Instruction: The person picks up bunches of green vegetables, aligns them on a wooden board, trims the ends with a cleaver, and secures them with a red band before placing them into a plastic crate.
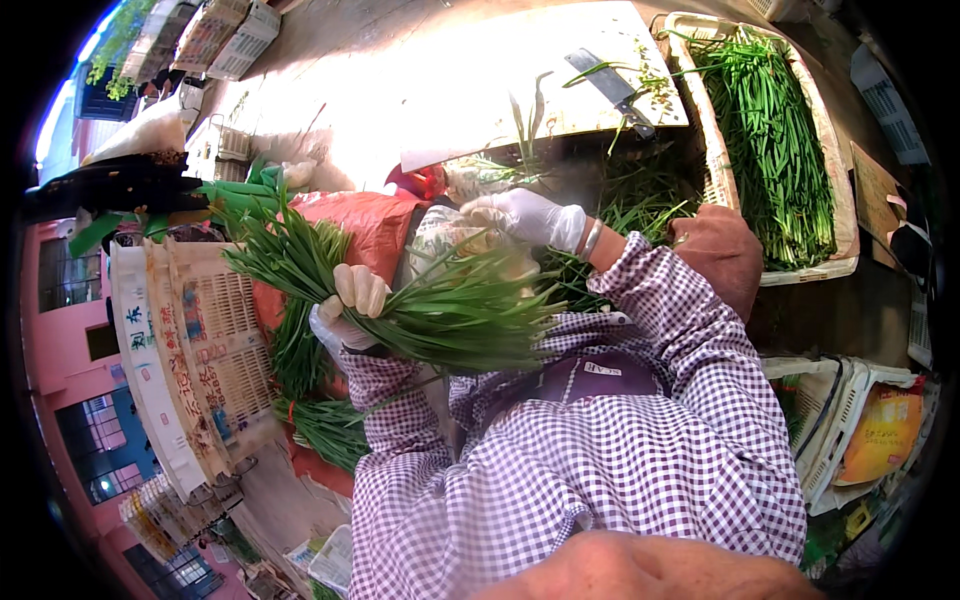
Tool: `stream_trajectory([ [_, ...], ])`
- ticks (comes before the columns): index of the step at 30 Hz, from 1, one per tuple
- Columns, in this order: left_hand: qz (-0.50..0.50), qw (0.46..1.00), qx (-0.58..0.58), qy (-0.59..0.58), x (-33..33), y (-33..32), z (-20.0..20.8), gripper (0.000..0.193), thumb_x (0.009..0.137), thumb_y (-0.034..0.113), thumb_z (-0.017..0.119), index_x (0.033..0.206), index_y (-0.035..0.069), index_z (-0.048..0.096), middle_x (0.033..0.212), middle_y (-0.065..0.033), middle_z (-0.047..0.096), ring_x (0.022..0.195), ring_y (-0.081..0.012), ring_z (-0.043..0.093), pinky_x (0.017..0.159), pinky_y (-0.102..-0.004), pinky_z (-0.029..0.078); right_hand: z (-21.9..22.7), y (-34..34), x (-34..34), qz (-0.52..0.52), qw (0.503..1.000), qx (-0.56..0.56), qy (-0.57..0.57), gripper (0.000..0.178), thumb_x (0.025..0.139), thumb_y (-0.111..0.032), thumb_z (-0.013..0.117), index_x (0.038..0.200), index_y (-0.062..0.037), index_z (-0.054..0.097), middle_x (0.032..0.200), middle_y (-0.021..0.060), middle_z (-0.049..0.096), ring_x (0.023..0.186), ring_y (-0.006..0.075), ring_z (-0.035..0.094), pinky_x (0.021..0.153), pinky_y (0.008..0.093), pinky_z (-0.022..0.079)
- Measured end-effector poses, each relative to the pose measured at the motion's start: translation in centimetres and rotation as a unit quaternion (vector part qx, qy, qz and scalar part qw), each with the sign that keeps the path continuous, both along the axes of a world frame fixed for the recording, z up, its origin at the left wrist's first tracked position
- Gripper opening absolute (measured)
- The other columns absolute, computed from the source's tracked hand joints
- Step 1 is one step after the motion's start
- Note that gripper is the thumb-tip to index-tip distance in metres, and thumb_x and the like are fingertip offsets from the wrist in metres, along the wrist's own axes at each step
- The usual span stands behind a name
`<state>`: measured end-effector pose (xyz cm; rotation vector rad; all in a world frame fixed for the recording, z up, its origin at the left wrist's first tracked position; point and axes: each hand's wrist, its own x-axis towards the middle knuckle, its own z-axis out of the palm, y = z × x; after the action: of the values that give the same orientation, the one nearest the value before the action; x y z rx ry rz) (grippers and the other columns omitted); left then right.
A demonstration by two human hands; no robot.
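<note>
My left hand [358,296], in a white glove, is closed round the middle of a bunch of garlic chives [465,310]. The long green leaves fan out to both sides of the fist. Beyond the bunch, my right hand [535,217], also gloved, reaches forward and left with its fingers drawn together. Whatever its fingertips hold, if anything, is too small to name. Further chive bunches [335,430] lie on an orange-red sheet [365,212] at the left. Loose leaves [640,195] lie beneath my right wrist.
A cleaver [612,92] rests on a white board [470,95] ahead, beside green scraps. The crate [845,200] at the far right is full of chives [770,140]. White plastic crates [215,360] stand stacked at the left. Another crate [830,430] with an orange-yellow package is at the lower right.
</note>
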<state>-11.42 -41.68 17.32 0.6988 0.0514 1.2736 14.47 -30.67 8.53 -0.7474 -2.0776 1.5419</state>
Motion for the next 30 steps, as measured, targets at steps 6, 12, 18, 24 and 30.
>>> stream_trajectory([
  [6, 0.067, 0.986, -0.071, 0.135, -0.9, -1.2, 0.2, 0.024, 0.078, 0.020, 0.059, 0.070, 0.007, 0.040, 0.065, -0.0052, 0.040, 0.056, -0.0159, 0.036, 0.053, -0.0311, 0.035, -2.7, -3.7, -0.4, 0.084, 0.968, -0.219, 0.084, 0.047, 0.099, -0.042, 0.042, 0.123, -0.0047, 0.059, 0.119, 0.0109, 0.061, 0.109, 0.0198, 0.056, 0.096, 0.0306, 0.041],
  [12, 0.217, 0.905, -0.122, 0.344, 0.6, -2.0, 3.3, 0.031, 0.075, 0.023, 0.061, 0.093, -0.001, 0.055, 0.098, -0.0161, 0.059, 0.088, -0.0254, 0.057, 0.087, -0.0357, 0.045, -2.9, -5.2, -1.1, 0.126, 0.981, -0.100, 0.107, 0.049, 0.100, -0.039, 0.041, 0.132, -0.0030, 0.048, 0.128, 0.0165, 0.053, 0.122, 0.0257, 0.047, 0.105, 0.0340, 0.034],
  [18, 0.188, 0.877, -0.171, 0.407, 2.8, -1.9, 7.2, 0.022, 0.080, 0.009, 0.059, 0.101, 0.000, 0.060, 0.097, -0.0118, 0.063, 0.087, -0.0191, 0.060, 0.079, -0.0308, 0.049, 0.2, -7.0, -1.2, 0.087, 0.972, -0.179, 0.122, 0.072, 0.092, -0.051, 0.048, 0.140, 0.0000, 0.036, 0.142, 0.0132, 0.038, 0.131, 0.0208, 0.034, 0.110, 0.0349, 0.027],
  [24, 0.133, 0.965, -0.179, 0.137, 7.0, 2.1, 4.3, 0.021, 0.086, 0.015, 0.056, 0.104, 0.004, 0.055, 0.084, -0.0106, 0.060, 0.083, -0.0256, 0.062, 0.073, -0.0410, 0.054, 1.2, -6.9, 0.1, 0.156, 0.867, -0.407, 0.242, 0.088, 0.080, -0.056, 0.063, 0.140, 0.0016, 0.035, 0.133, 0.0093, 0.049, 0.120, 0.0175, 0.048, 0.101, 0.0309, 0.039],
  [30, 0.318, 0.891, -0.270, 0.177, 12.8, 7.8, 5.0, 0.017, 0.080, 0.009, 0.063, 0.095, 0.003, 0.058, 0.069, -0.0047, 0.058, 0.059, -0.0159, 0.057, 0.055, -0.0270, 0.047, 5.8, -6.7, -0.1, 0.100, 0.882, -0.381, 0.257, 0.070, 0.078, -0.022, 0.068, 0.137, 0.0007, 0.039, 0.113, 0.0070, 0.058, 0.098, 0.0137, 0.057, 0.086, 0.0283, 0.048],
])
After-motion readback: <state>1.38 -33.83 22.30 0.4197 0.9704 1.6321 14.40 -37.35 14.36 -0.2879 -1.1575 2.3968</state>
